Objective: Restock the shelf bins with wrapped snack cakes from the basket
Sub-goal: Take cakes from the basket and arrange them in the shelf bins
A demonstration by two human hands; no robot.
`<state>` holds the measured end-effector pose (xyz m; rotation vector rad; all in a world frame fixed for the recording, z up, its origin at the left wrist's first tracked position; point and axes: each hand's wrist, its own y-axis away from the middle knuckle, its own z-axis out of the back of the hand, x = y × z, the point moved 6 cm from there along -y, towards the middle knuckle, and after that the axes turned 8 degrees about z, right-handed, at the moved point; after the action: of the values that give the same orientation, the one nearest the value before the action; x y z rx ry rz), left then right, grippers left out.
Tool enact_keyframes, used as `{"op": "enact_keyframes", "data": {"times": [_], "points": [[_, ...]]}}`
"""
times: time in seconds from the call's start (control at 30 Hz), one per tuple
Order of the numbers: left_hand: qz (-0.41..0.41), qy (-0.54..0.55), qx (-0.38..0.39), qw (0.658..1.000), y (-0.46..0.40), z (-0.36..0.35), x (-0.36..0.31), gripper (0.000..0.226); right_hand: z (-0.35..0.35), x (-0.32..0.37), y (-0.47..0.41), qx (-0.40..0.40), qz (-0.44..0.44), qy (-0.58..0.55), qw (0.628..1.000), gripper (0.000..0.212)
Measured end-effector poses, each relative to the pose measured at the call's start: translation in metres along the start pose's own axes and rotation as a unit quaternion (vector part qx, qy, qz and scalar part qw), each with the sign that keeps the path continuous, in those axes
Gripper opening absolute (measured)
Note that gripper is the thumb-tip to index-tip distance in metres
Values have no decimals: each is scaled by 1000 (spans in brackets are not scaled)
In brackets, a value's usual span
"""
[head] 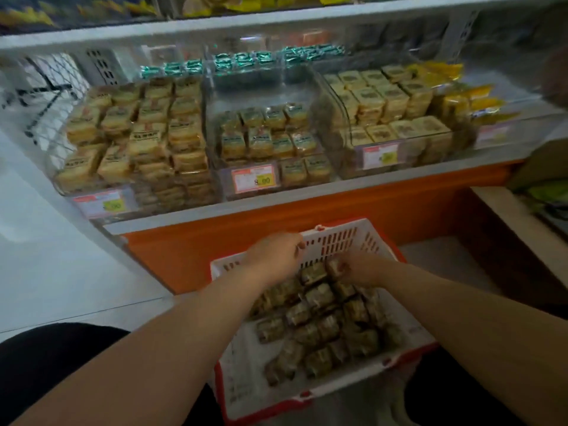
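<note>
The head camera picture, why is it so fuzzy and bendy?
Head view: soft motion blur smears the shelf bins and both hands; the wide lens curves the shelf edge; the basket sits dim while the floor at left glares white.

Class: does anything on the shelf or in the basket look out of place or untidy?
Mostly tidy. The middle bin is noticeably less full than its neighbours, and the snack cakes lie jumbled in the basket.
</note>
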<state>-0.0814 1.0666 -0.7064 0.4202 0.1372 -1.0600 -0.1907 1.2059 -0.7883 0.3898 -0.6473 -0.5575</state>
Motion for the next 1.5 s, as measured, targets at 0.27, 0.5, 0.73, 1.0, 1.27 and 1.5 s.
{"op": "enact_keyframes", "data": {"times": [0.27,0.5,0.73,1.0,1.27,1.5], "points": [[88,-21,97,991,-51,-153,2,38,-29,-64,-10,-51,-69,-72,994,46],[91,-59,140,984,-65,-238,3,65,-46,-99,-30,-118,-122,-186,968,8],[109,-51,93,988,-80,-246,5,53,-61,-120,-28,-165,-150,-308,925,5],[332,608,307,653,-54,-204,14,27,-31,-101,-21,-249,-153,-494,819,10],[246,693,292,612,-32,-99,-3,45,26,-15,10,-256,-12,-323,911,13],[151,580,263,756,-1,10,-27,31,88,72,47,-260,102,-138,950,25]]}}
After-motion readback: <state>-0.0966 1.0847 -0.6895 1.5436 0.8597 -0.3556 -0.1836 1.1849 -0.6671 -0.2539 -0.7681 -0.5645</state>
